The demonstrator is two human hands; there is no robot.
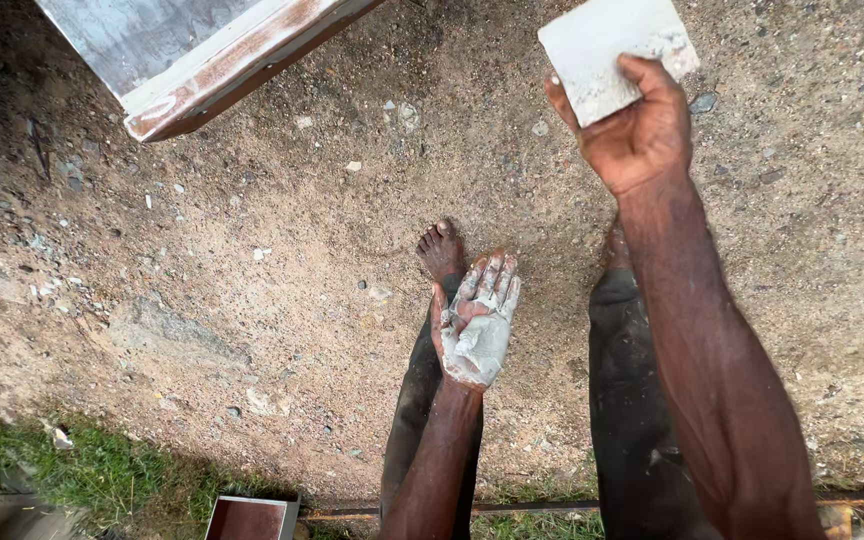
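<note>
My right hand [637, 125] is raised toward the top of the view, its fingers gripping a flat square white block [602, 45] by its lower edge. My left hand [477, 320] hangs lower, palm up with the fingers apart, and the palm is smeared with a grey-white paste. It holds no object. Below both hands are my legs in dark trousers [632, 400] and one bare foot [440, 250] on the ground.
The ground is bare sandy dirt with small stones [252, 250]. A wooden-framed panel with a grey painted face [192, 50] lies at the top left. Grass [72, 470] borders the bottom left, beside a small reddish box [247, 518] and a thin rusty bar [532, 508].
</note>
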